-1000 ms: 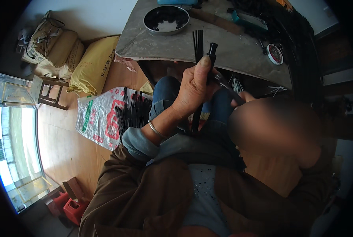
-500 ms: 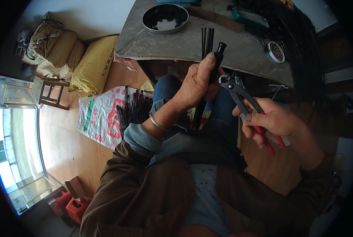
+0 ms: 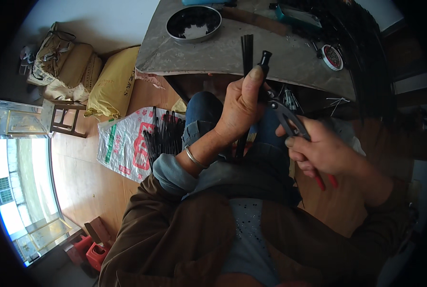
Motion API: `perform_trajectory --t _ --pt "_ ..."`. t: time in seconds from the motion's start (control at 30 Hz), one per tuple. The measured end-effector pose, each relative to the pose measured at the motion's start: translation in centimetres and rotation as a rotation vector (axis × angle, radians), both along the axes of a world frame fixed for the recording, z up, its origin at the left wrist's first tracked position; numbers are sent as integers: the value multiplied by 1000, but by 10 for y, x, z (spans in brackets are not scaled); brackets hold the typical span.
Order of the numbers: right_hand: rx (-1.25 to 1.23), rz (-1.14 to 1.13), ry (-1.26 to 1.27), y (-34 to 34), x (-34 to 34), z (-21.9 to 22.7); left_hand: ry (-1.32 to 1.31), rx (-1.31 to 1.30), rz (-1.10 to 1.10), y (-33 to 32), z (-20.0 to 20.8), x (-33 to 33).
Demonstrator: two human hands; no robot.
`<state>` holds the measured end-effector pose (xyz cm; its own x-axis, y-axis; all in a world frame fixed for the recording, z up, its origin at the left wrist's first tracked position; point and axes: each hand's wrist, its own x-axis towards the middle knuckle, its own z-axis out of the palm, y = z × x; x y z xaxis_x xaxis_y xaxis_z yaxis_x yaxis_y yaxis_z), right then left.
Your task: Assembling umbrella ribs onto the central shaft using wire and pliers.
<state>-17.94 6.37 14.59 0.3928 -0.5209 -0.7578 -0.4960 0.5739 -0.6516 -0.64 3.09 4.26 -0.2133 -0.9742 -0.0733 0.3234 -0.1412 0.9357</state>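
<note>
My left hand (image 3: pixel 237 106) is closed round a black rod (image 3: pixel 264 63) with a flared end, its thumb pressed on the upper part. A bundle of thin black strips (image 3: pixel 247 51) stands up beside the rod; the same hand seems to hold it, though the grip is partly hidden. My right hand (image 3: pixel 321 148) is wrapped round pliers (image 3: pixel 290 118) with dark metal jaws and red handles. The jaws meet the rod's side just behind my left fingers; what lies between them is hidden. The rod's lower end reaches down between my knees.
Ahead is a grey-topped table (image 3: pixel 194 60) with a round metal bowl (image 3: pixel 194 34) and a small round tin (image 3: pixel 332 58). Black looped pieces (image 3: pixel 165 134) lie on a white printed sack (image 3: pixel 122 138) at the left. Beyond are a yellow sack (image 3: pixel 112 88) and a wooden stool (image 3: pixel 70 117).
The pliers have moved left and slightly down, up to the rod, and their handles are closer together. My left hand keeps its hold; the view has shifted slightly.
</note>
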Motion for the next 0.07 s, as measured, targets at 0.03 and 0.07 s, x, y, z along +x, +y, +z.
perform_trajectory --t 0.03,0.07 --pt "-96 15 50 1 3 -8 -1 5 63 -1 0 0" --pt "-181 44 114 -2 7 -15 -3 8 127 -1 0 1"
